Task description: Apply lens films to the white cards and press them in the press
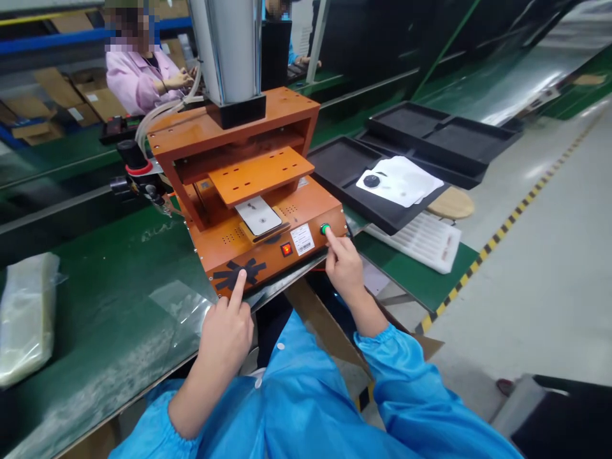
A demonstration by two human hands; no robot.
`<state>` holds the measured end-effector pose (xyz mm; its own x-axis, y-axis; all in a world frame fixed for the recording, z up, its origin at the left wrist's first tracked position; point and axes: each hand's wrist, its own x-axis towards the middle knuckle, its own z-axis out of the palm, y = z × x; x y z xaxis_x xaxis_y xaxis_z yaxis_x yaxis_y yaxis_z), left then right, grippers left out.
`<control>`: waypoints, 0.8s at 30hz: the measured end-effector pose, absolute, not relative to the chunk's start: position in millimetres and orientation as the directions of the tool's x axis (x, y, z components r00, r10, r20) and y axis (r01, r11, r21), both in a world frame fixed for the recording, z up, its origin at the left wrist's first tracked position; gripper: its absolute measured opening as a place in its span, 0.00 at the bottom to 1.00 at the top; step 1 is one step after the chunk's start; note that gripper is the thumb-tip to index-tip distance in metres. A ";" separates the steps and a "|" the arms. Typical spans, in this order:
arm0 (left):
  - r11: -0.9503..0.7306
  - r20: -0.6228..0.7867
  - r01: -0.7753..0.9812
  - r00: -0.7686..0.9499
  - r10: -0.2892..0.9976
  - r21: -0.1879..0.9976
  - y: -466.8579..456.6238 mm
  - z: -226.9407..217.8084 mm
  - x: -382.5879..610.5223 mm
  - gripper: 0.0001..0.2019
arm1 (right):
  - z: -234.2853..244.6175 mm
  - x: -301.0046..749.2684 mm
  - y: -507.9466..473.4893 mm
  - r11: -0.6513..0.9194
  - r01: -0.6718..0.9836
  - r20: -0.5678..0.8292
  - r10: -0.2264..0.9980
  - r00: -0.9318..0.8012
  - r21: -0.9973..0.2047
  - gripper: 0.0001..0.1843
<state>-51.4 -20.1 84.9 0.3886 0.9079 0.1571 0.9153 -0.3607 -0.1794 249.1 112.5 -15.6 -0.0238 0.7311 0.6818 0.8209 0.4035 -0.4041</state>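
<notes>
An orange press machine (268,264) stands on the green bench in front of me. My left hand (228,325) has its index finger stretched out onto a button covered with black tape strips (224,278) on the press's front face. The index finger of my right hand (343,264) touches the green button (325,228) at the front right. Both hands hold nothing, their other fingers curled. A flat white phone-shaped panel (261,218) lies on a small fixture (268,236) under the raised orange press plate (262,173). Between my hands, a red switch (286,249) glows.
Black trays (335,156) sit right of the press, one bearing white panels (406,182). A white slotted rack (435,245) stands below them. Clear plastic bags (29,312) lie on the left of the bench (119,299). A person in pink (138,80) works across the bench.
</notes>
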 end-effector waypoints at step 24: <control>-0.025 0.055 0.317 -0.087 0.995 0.948 -42.6 67.7 -9.4 0.23 | 35.5 174.7 -21.9 0.080 -0.132 0.110 0.964 -0.242 -0.988 0.24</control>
<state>-9.4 -42.6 67.7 -0.0866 0.9947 0.0549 0.3168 -0.0248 0.9482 174.7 -21.9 35.5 -0.2424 0.9639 0.1101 -0.1321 0.0796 -0.9880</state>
